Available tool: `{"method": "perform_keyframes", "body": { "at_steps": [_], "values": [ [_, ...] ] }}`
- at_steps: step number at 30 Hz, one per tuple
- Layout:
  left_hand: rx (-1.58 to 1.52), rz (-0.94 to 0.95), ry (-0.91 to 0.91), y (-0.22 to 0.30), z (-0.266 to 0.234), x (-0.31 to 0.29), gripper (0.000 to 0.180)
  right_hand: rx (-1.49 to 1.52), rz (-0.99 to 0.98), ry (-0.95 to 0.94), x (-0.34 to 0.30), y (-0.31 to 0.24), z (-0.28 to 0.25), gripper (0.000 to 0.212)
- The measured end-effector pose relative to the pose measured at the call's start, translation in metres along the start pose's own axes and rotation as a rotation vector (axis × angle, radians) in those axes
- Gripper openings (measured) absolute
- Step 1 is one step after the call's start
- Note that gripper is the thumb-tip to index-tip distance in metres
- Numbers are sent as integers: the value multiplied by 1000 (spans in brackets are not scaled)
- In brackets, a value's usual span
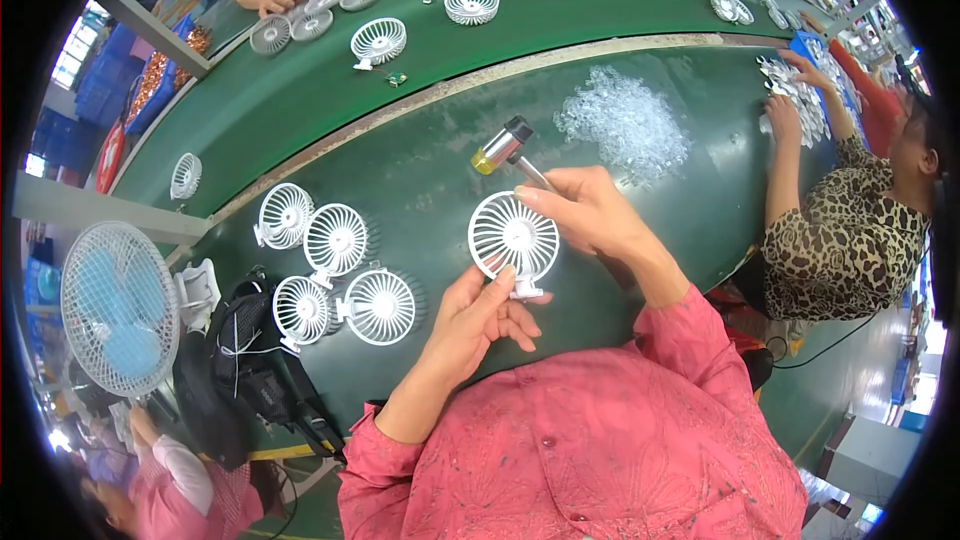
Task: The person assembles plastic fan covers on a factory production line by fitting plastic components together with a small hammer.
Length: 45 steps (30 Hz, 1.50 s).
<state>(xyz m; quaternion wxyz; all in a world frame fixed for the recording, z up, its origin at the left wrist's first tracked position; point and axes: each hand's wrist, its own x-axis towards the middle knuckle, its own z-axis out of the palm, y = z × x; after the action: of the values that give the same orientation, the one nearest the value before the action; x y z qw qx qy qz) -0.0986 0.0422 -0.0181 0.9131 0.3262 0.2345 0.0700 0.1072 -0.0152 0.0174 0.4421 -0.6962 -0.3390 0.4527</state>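
Both my hands are closed on one small white fan housing (519, 234) with a round grille. My left hand (487, 312) grips its lower edge by the white hinge piece, thumb on the grille. At its upper right rim sits my right hand (590, 212), thumb on top. Just beyond lies a small mallet (505, 145) with a silver head, one yellow end and one black end; its handle runs down behind my right hand, and I cannot tell whether it touches. Several like white fan housings (336, 240) lie to my left on the green table.
A heap of small clear plastic pieces (622, 126) lies ahead to the right. Beyond the table, a green conveyor belt (280, 90) carries white fan parts (378, 41). A black bag (255, 345) and a standing fan (120, 308) are at left. Co-workers sit right, far across and lower left.
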Motion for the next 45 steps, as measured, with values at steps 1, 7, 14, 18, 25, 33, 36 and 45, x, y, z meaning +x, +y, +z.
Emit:
{"method": "perform_keyframes", "body": {
  "at_steps": [1,7,14,18,25,33,36,45],
  "values": [
    [-32,4,-6,-1,0,1,39,-7,-1,6,3,0,1,40],
    [-122,-12,27,-4,5,9,33,-30,-21,-11,11,-3,3,44],
    [-183,159,168,-7,3,14,24,-180,-302,121,-1,25,14,36],
    [-165,260,190,-4,7,16,27,78,-231,29,-32,42,30,39],
    [-195,221,187,-7,2,18,30,158,-65,-139,-45,48,26,31],
    [-28,266,239,-11,-1,13,33,-378,-219,-126,-49,16,12,28],
    [20,254,234,-7,-2,13,33,-476,-321,-35,-48,17,11,29],
    [-162,138,227,-8,-8,10,32,-413,-270,-25,-48,12,9,20]
  ]
}}
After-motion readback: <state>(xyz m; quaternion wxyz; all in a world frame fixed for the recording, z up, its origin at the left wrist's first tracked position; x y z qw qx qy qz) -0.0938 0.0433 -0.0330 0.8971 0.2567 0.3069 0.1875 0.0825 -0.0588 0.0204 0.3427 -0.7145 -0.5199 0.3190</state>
